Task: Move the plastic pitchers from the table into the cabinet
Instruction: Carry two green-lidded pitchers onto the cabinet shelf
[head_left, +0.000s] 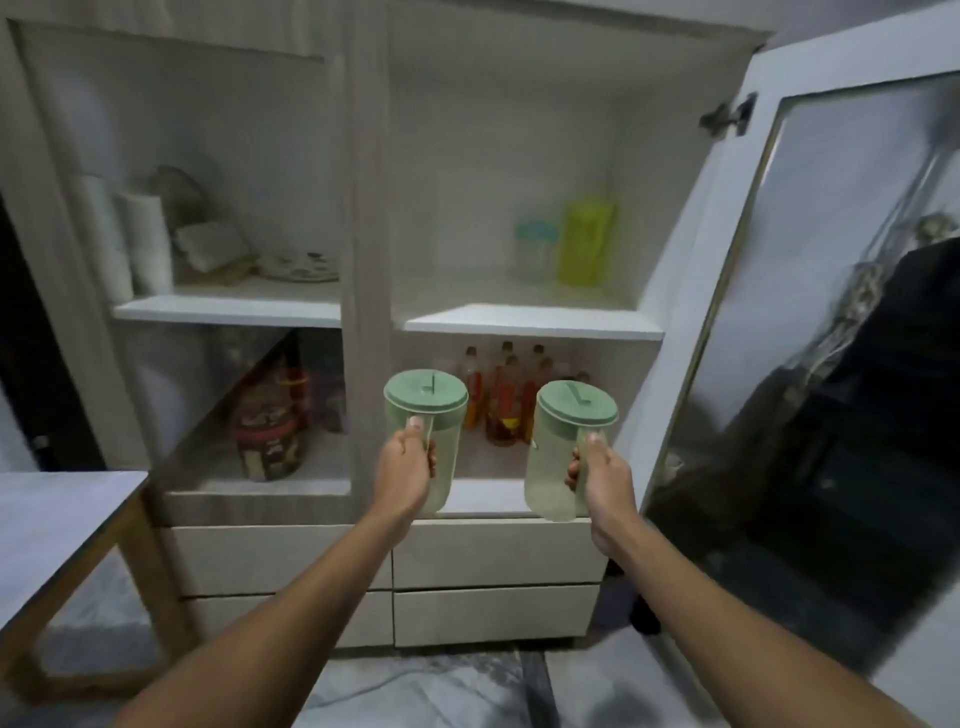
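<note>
Each of my hands holds a pale green plastic pitcher with a darker green lid, upright, in front of the open right side of the cabinet (530, 325). My left hand (405, 467) grips the handle of the left pitcher (434, 410). In my right hand (602, 478) is the handle of the right pitcher (556, 447). Both pitchers hang in the air level with the lower compartment, outside the shelves.
The cabinet's glass door (810, 322) stands open at the right. On the upper right shelf are a yellow-green container (587, 241) and a clear jar (535, 249). Bottles (509, 395) fill the lower right compartment. A table (67, 509) stands at the left. Drawers (493, 561) lie below.
</note>
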